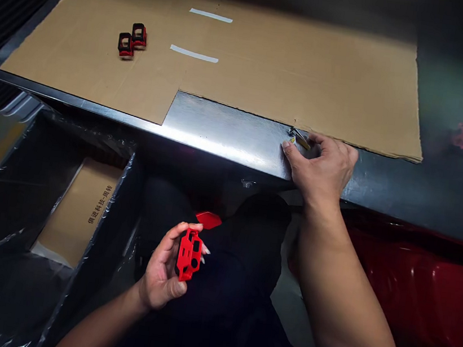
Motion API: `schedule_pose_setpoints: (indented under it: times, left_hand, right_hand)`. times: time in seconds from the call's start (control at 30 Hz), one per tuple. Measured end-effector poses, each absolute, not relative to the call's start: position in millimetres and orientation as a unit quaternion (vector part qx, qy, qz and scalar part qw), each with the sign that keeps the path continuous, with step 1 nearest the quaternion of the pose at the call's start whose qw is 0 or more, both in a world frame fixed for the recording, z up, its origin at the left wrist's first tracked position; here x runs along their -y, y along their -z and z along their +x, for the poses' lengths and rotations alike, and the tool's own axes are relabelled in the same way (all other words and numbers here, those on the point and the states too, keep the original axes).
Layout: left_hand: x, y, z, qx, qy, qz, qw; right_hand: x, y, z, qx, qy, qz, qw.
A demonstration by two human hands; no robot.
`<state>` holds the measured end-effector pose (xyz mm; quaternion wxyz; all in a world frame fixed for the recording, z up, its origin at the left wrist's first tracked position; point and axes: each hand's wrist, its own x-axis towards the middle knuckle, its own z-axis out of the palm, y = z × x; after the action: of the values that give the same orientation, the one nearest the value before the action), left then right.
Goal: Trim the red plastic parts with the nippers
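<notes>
A red plastic bracket [189,254] sits gripped in the curled fingers of the left hand [165,267], low over the lap, nearer than the table. The right hand [320,168] pinches a small metal piece [299,141] between thumb and forefinger at the edge of a steel table [224,132], just beside a cardboard sheet [270,70]; two black-and-red parts [131,41] lie on the cardboard, far left

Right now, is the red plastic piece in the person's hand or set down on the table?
In the hand: the red plastic piece is gripped by the left hand, held away from the steel table.
</notes>
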<state>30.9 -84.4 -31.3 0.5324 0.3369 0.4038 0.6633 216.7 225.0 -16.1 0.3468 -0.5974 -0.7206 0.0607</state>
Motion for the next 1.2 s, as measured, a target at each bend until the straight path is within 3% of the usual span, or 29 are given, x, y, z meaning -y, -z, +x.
schedule_pose_setpoints:
  times: [0.17,0.33,0.5,0.63,1.2]
  left_hand:
    - [85,27,30,-0.405,-0.667,0.353,0.516]
    - [84,25,27,-0.44,-0.658,0.433,0.432]
    - [86,29,25,-0.476,-0.608,0.546,0.325]
    - [83,28,27,-0.471,-0.582,0.587,0.309]
    - [83,25,30,-0.458,-0.558,0.61,0.326]
  right_hand:
    - [-230,18,217,0.695,-0.056,-0.612,0.373]
    - [-192,4,221,0.662,-0.174,-0.561,0.465]
    - [-96,-23,229,0.827,-0.271,-0.309,0.383]
    - [-41,-38,228,0.87,-0.337,-0.16,0.322]
    - [-16,-42,223,0.887,-0.312,-0.147,0.307]
